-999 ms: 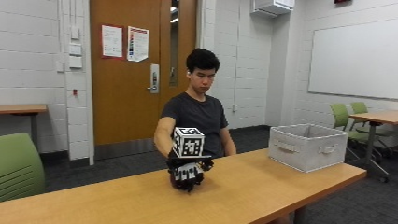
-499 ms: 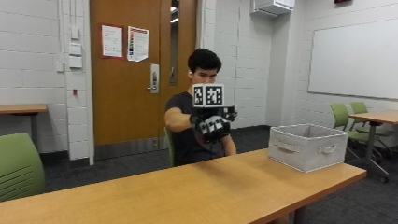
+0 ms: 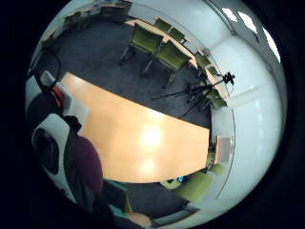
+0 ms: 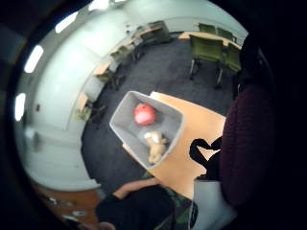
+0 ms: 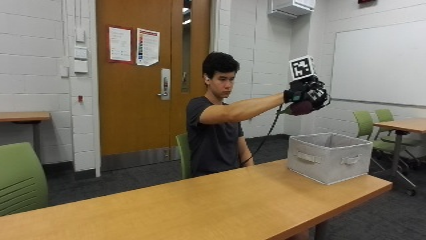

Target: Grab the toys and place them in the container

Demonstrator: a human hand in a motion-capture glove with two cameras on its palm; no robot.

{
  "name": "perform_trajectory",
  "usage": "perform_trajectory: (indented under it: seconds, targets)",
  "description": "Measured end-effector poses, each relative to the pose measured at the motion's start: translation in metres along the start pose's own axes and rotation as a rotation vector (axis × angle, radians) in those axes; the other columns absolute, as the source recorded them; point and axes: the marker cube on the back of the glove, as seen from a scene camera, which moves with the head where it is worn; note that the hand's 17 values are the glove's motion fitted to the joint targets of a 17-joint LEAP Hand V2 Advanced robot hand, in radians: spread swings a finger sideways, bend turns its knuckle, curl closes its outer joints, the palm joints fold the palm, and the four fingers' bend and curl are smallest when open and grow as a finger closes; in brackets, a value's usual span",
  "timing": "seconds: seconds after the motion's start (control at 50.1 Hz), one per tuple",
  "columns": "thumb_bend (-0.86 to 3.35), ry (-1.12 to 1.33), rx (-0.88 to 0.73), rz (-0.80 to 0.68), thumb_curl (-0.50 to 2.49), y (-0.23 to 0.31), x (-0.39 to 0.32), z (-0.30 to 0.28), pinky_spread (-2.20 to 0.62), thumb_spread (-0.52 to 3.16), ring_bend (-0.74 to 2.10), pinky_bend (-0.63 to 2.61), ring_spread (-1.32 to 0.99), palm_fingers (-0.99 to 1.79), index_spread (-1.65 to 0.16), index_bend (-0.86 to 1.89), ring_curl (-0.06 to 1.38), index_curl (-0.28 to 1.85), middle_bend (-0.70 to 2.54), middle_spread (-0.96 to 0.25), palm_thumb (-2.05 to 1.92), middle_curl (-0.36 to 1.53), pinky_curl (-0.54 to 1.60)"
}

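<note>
My gloved right hand [image 5: 305, 95] is raised at head height on an outstretched arm, its fingers curled round a dark maroon toy [image 5: 301, 107]. It hangs above and a little to the door side of the grey fabric container [image 5: 321, 164], which stands near the end of the wooden table [image 5: 200, 205]. The thumb side palm view looks down into the container [image 4: 125, 130], where a red ball [image 4: 145, 114] and a beige plush toy [image 4: 154, 146] lie. The maroon toy [image 4: 247, 143] fills the edge of that view and also shows close in the little finger side view [image 3: 86, 167].
The person sits behind the table on a green chair [image 5: 181, 152]. Another green chair [image 5: 20, 180] stands at the near left. More green chairs [image 5: 369, 125] and a second table [image 5: 403, 125] stand beyond the container. A tripod [image 3: 205, 88] stands on the carpet.
My hand has lifted off the table with the maroon toy and swung up and sideways towards the container. The arm is now stretched out.
</note>
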Motion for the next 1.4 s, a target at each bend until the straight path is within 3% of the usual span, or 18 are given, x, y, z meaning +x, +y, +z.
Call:
perform_trajectory:
  seconds: [0.1, 0.34, 0.479, 0.679, 0.759, 0.779, 0.799, 0.939, 1.059, 1.179, 1.359, 1.399]
  targets:
    - [0.30, -0.003, -0.006, -0.085, 1.13, -0.026, -0.050, 0.012, -0.48, 0.48, 1.11, 0.86, -0.45, 1.10, -0.59, 0.19, 0.54, 1.42, 0.82, -0.39, 0.60, 0.75, 0.41]
    - [0.32, 0.147, -0.039, -0.088, 1.22, -0.081, -0.144, 0.051, -0.48, 0.46, 1.11, 0.86, -0.45, 1.10, -0.60, 0.18, 0.55, 1.46, 0.81, -0.40, 0.56, 0.77, 0.41]
    - [0.33, -0.048, -0.048, -0.125, 1.27, -0.089, -0.102, 0.062, -0.48, 0.46, 1.11, 0.86, -0.45, 1.10, -0.60, 0.18, 0.55, 1.47, 0.81, -0.40, 0.54, 0.79, 0.41]
    - [0.34, -0.046, -0.111, -0.183, 1.34, -0.086, -0.100, 0.083, -0.47, 0.46, 1.10, 0.86, -0.45, 1.09, -0.60, 0.17, 0.55, 1.49, 0.78, -0.40, 0.52, 0.80, 0.41]
    - [0.22, -0.086, -0.183, -0.076, 1.27, -0.085, -0.103, 0.090, -0.45, 0.60, 1.08, 1.04, -0.45, 0.70, -0.59, -0.04, 0.55, 1.43, 0.60, -0.40, 0.38, 0.75, 0.46]
    - [0.07, -0.087, -0.184, -0.072, 1.17, -0.085, -0.102, 0.092, -0.40, 0.70, 0.95, 1.10, -0.38, 0.00, -0.57, -0.16, 0.52, 1.36, 0.37, -0.33, 0.14, 0.69, 0.49]
    - [0.05, -0.079, -0.181, -0.073, 1.14, -0.084, -0.102, 0.093, -0.38, 0.74, 0.99, 1.17, -0.35, -0.08, -0.56, -0.14, 0.59, 1.32, 0.39, -0.31, 0.12, 0.72, 0.56]
    - [-0.08, 0.124, -0.153, -0.039, 0.90, -0.077, -0.169, 0.101, -0.26, 0.93, 0.82, 1.20, -0.26, -0.17, -0.47, -0.08, 0.43, 1.05, 0.35, -0.20, -0.08, 0.62, 0.47]
    - [-0.11, 0.148, -0.149, -0.064, 0.73, -0.060, -0.136, 0.094, -0.22, 1.02, 0.77, 1.16, -0.25, -0.13, -0.40, 0.02, 0.39, 0.90, 0.36, -0.16, -0.14, 0.60, 0.43]
    - [-0.10, 0.079, -0.160, 0.026, 0.59, -0.044, -0.104, 0.084, -0.21, 1.09, 0.73, 1.10, -0.26, -0.10, -0.34, 0.06, 0.37, 0.79, 0.36, -0.14, -0.14, 0.58, 0.41]
    - [-0.10, 0.049, -0.191, -0.023, 0.44, 0.019, -0.025, 0.067, -0.20, 1.13, 0.65, 1.02, -0.28, -0.09, -0.27, 0.11, 0.34, 0.67, 0.36, -0.13, -0.14, 0.56, 0.37]
    - [-0.09, 0.108, -0.192, 0.046, 0.41, 0.033, 0.000, 0.064, -0.20, 1.14, 0.64, 1.00, -0.28, -0.07, -0.26, 0.12, 0.34, 0.65, 0.36, -0.13, -0.13, 0.55, 0.36]
